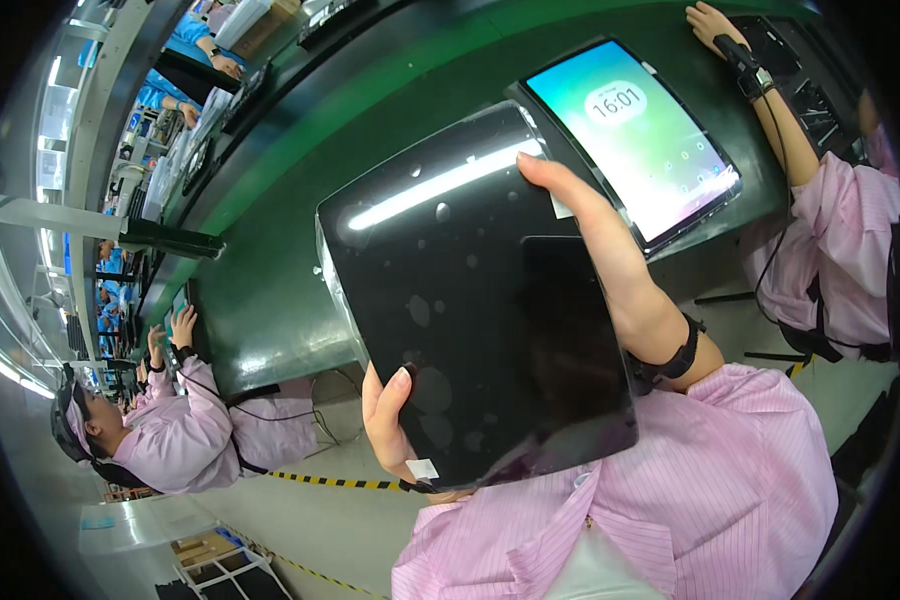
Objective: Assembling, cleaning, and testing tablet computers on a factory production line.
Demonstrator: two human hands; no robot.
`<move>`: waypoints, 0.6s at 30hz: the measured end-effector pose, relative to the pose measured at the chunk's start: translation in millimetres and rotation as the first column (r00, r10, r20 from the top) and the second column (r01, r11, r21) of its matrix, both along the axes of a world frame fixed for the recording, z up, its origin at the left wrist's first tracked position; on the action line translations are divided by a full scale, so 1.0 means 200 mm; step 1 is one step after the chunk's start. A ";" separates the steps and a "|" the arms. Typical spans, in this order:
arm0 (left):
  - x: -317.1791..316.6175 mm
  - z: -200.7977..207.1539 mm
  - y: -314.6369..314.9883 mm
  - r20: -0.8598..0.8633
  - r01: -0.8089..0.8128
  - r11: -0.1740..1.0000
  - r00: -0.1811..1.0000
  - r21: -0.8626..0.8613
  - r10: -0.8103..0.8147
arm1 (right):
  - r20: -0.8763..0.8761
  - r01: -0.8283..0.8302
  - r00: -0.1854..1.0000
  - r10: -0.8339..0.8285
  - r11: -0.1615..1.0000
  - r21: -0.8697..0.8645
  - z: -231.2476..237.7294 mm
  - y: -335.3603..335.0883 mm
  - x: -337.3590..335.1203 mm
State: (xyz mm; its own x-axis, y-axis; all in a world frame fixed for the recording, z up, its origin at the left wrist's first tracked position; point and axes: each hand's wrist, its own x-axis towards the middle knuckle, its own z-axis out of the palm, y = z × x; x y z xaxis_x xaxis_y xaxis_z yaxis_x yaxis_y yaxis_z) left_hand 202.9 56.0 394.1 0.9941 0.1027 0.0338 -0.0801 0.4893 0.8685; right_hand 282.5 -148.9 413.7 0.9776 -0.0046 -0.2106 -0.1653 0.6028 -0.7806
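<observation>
I hold a dark tablet (470, 330) up in front of me, tilted, with its black screen facing up toward me. Air bubbles show under a clear film on it, and a light strip reflects near its far edge. My left hand (385, 415) grips its near left edge, thumb on the screen, close to a small white tab (422, 469). At the far right edge my right hand (575, 195) is closed on it with the thumb on top; the other fingers are hidden underneath. Beyond it, a second tablet (635, 135) lies on the green bench (270, 260), its bright screen lit.
At the right, a co-worker's hand (715, 25) rests by a black tray (800, 75) of parts. Another co-worker (175, 430) in pink sits at the left. A metal post (170, 232) stands at the bench's left; people in blue work across.
</observation>
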 end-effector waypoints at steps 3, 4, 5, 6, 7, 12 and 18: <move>0.00 -0.02 0.05 -0.144 0.010 0.999 0.989 -0.040 -0.016 | -0.098 -0.007 0.995 0.031 0.971 0.238 -0.03 0.00 0.01; 0.00 -0.03 0.06 -0.156 0.062 0.997 0.985 -0.042 -0.068 | -0.105 -0.007 0.994 0.033 0.971 0.238 -0.03 0.00 0.01; 0.00 -0.03 0.07 -0.161 0.061 0.997 0.985 -0.043 -0.067 | -0.115 -0.018 0.992 0.050 0.966 0.259 -0.04 0.00 0.01; 0.00 -0.04 0.08 -0.110 0.109 0.993 0.987 -0.045 -0.113 | -0.123 -0.028 0.990 0.065 0.960 0.280 -0.03 0.00 0.01; 0.01 -0.04 0.07 -0.056 0.158 0.986 0.985 -0.044 -0.160 | -0.124 -0.027 0.990 0.063 0.960 0.279 -0.01 -0.01 -0.01; 0.09 -0.11 0.06 -0.119 -0.072 0.967 0.987 0.245 0.103 | 0.264 0.148 0.958 -0.111 0.981 -0.125 0.03 0.03 -0.07; 0.14 -0.24 0.02 -0.119 -0.049 0.999 0.992 0.012 0.050 | 0.578 0.199 0.815 -0.037 0.955 -0.220 0.06 0.01 -0.12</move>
